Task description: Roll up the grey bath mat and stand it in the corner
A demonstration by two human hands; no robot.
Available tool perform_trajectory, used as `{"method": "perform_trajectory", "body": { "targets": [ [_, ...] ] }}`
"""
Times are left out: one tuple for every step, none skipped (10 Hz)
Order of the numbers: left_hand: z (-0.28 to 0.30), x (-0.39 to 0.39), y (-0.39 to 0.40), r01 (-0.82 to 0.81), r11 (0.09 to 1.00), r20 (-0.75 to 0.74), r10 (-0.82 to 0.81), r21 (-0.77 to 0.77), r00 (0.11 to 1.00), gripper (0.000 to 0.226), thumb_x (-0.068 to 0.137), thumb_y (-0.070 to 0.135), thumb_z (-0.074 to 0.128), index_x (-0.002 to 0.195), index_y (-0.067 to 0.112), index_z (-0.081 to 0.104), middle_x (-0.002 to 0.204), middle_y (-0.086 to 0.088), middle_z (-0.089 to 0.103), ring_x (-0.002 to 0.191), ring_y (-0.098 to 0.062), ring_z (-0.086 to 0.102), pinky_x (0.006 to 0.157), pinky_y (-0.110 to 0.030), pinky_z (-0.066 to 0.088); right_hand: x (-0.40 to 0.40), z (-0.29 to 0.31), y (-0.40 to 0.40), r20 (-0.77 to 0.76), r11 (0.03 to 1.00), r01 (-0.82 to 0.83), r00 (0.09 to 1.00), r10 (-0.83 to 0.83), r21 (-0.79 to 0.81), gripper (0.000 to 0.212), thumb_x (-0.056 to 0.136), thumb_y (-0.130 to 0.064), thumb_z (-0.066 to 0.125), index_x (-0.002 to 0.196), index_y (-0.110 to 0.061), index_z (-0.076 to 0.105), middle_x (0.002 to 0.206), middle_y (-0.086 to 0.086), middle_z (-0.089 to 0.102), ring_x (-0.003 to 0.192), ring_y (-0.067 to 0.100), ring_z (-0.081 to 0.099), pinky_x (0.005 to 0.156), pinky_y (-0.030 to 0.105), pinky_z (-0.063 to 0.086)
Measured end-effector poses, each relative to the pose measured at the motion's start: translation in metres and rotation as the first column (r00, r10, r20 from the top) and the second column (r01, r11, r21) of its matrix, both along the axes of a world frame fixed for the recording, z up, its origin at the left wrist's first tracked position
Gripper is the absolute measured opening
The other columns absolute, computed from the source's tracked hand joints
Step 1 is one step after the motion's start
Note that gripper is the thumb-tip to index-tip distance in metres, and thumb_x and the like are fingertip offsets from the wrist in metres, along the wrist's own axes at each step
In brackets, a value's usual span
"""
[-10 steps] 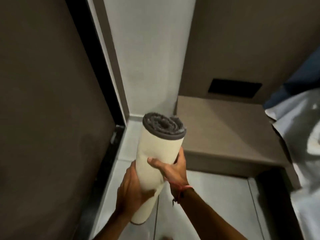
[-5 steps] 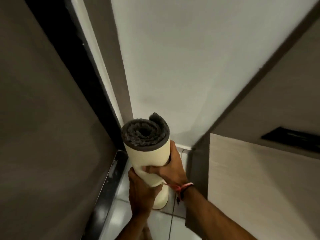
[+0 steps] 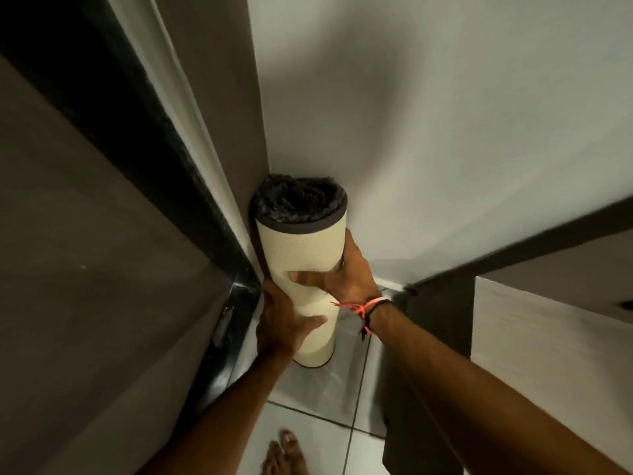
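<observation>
The rolled bath mat (image 3: 301, 248) stands upright in the corner (image 3: 263, 159) where the brown door frame meets the white wall. Its cream backing faces out and grey pile shows at the top end. Its lower end rests on the tiled floor (image 3: 322, 437). My left hand (image 3: 281, 323) wraps the lower part of the roll from the left. Above it, my right hand (image 3: 342, 272) grips the middle from the right, with a pink thread band at the wrist.
A dark door (image 3: 85, 269) with a black edge fills the left side. A wooden cabinet (image 3: 548, 347) with a dark side panel stands at the right, close to the roll. My bare foot (image 3: 284, 454) shows on the tiles at the bottom.
The roll has moved forward and down from mid-air into the corner, and its lower end now touches the floor. Both hands stayed on it.
</observation>
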State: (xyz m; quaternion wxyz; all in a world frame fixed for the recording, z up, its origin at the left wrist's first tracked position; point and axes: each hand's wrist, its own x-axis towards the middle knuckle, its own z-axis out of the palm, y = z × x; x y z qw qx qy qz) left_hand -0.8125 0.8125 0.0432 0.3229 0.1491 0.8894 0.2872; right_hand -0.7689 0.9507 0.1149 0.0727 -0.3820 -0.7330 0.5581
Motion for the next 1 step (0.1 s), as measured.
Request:
{"method": "perform_trajectory", "body": {
  "targets": [
    [0.0262,-0.0007,-0.0164,0.134,0.991,0.043,-0.135,0.013,0.990,0.124,0.064,0.052,0.086,0.157,0.013,0.016,0.163,-0.010,0.025,0.149,-0.027,0.027,0.122,-0.040,0.027,0.0099,0.0242,-0.0033,0.084,1.000,-0.009,0.996,0.011,-0.024,0.127,0.053,-0.036,0.101,0.154,-0.024,0.025,0.146,-0.001,0.053,0.130,0.022,0.052,0.102,0.037,0.052]
  ]
}}
